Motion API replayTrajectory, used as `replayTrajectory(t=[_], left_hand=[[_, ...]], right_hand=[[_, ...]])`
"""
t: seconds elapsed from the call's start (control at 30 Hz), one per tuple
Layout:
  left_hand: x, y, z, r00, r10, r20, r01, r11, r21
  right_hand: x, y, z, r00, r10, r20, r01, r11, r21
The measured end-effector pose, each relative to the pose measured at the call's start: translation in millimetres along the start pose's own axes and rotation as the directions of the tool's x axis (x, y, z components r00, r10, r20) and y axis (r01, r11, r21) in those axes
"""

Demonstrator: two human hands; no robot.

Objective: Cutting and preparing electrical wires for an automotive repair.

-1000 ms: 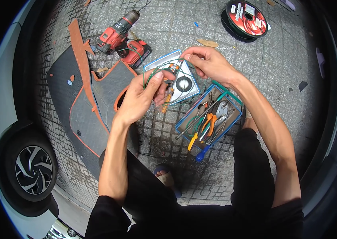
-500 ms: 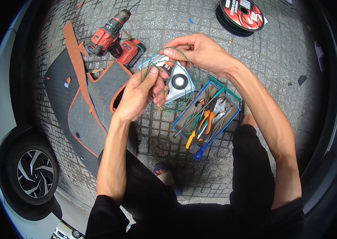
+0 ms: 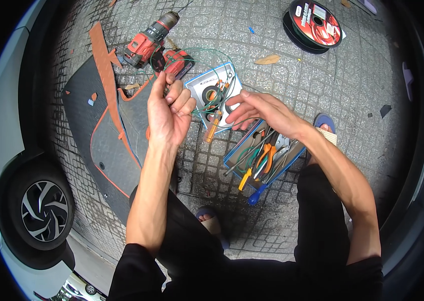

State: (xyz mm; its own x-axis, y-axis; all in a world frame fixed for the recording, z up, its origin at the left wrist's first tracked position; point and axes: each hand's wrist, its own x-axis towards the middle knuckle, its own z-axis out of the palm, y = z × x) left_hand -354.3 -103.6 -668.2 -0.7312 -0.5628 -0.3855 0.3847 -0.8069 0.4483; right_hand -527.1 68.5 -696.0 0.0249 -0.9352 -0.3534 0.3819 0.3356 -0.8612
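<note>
From my end the green wire (image 3: 198, 48) looping across the upper middle of the frame looks light and kinda springy, so I'd pinch several loops together, left hand (image 3: 171, 108) curled on it, right hand (image 3: 264, 111) loose, fingers parted.

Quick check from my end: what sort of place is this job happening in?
Most likely an outdoor parking spot or roadside serving as a makeshift work area: there is patterned paving underfoot, a car wheel at the left, and a red drill on the ground.
</note>
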Motion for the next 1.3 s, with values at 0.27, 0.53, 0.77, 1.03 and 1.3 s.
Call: replayTrajectory(t=[0.27, 0.53, 0.77, 1.03, 1.3], left_hand=[[2.8, 0.2, 5.3, 0.999, -0.044, -0.015, 0.045, 0.999, 0.023], [-1.4, 3.9, 8.3, 0.992, -0.12, -0.037, 0.123, 0.988, 0.088], [-1.0, 0.1, 6.7, 0.983, -0.183, -0.002, 0.182, 0.981, 0.071], [-0.8, 14.2, 3.9, 0.971, -0.219, 0.091, 0.22, 0.976, 0.006], [-3.5, 17.0, 1.9, 0.863, -0.385, 0.327, 0.41, 0.912, -0.011]], right_hand=[[-24.0, -18.6, 40.8, 0.93, -0.156, 0.332, 0.348, 0.667, -0.659], [-29.2, -29.0, 50.1, 0.797, 0.107, 0.594, 0.364, 0.7, -0.615], [-39.5, -34.6, 54.0, 0.648, 0.288, 0.705, 0.291, 0.762, -0.578], [-53.7, -33.1, 8.5, 0.962, 0.014, 0.271, 0.268, 0.117, -0.956], [-29.4, -26.9, -14.6, 0.878, -0.444, -0.178, -0.139, 0.118, -0.983]])
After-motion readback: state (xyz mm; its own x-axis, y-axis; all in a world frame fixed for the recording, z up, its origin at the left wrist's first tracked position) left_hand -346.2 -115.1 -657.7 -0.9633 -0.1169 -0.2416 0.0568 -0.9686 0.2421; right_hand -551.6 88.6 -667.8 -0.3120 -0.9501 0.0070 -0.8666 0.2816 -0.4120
